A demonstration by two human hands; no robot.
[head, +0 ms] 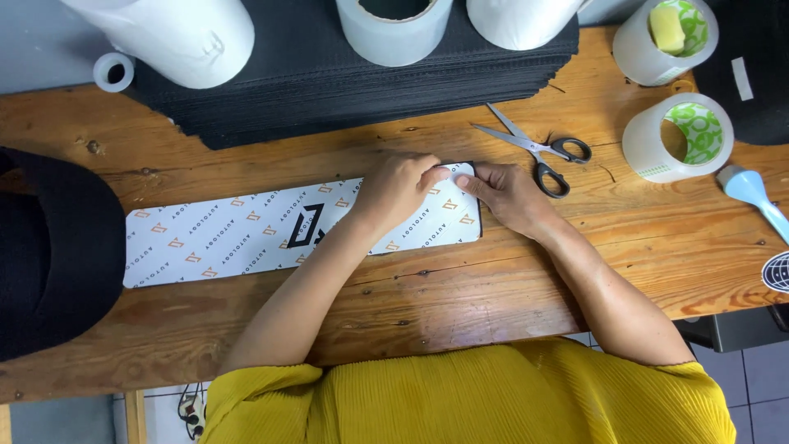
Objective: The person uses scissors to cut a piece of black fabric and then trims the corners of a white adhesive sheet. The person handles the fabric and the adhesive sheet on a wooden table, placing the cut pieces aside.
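Observation:
A long white sheet (222, 234) with small orange and black printed marks lies flat on the wooden table (460, 288), over a dark backing that shows at its right end. My left hand (394, 191) rests on the sheet's right part, fingers pressing near the top right corner. My right hand (505, 193) meets it at that corner, thumb and fingers pinching the sheet's edge. Both forearms reach in from a yellow garment at the bottom.
Black-handled scissors (538, 148) lie just beyond my right hand. A stack of black sheets (329, 90) fills the back, with white rolls (394, 29) on it. Two tape rolls (678, 136) and a light blue scraper (752, 193) sit at right. Black fabric (57, 251) lies at left.

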